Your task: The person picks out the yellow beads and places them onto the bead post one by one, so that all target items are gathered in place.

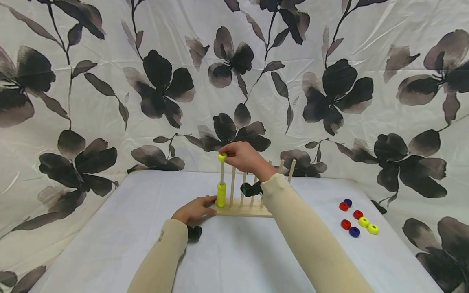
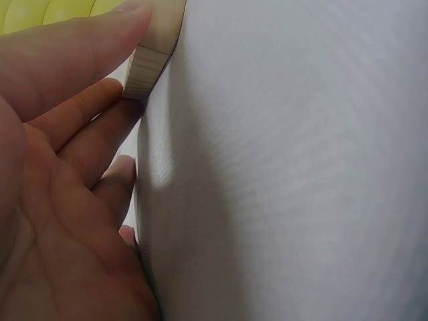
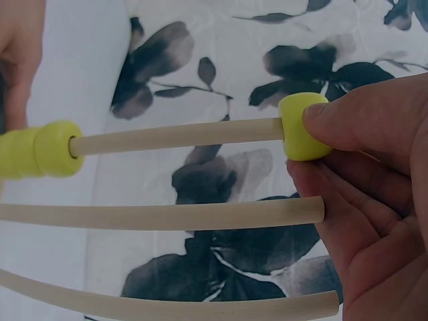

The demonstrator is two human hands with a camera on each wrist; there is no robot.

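A wooden peg rack (image 1: 243, 210) stands on the table, its row of upright pegs rising from a flat base. My left hand (image 1: 195, 209) holds the base's left end between thumb and fingers; the left wrist view shows the thumb (image 2: 80, 57) against the wood. Several yellow beads (image 1: 221, 195) are stacked low on the leftmost peg. At the top of that same peg, my right hand (image 1: 246, 158) pinches another yellow bead (image 3: 302, 127) between thumb and fingers. The peg's tip is hidden inside this bead. My right forearm covers the rack's right end in the head view.
Loose beads lie on the right side of the white-covered table (image 1: 121, 232): red ones (image 1: 345, 224), blue ones (image 1: 354, 232) and yellow ones (image 1: 373, 229). Behind the table hangs a floral cloth (image 1: 165, 24). Bare pegs (image 3: 167, 217) stand close beside the right hand.
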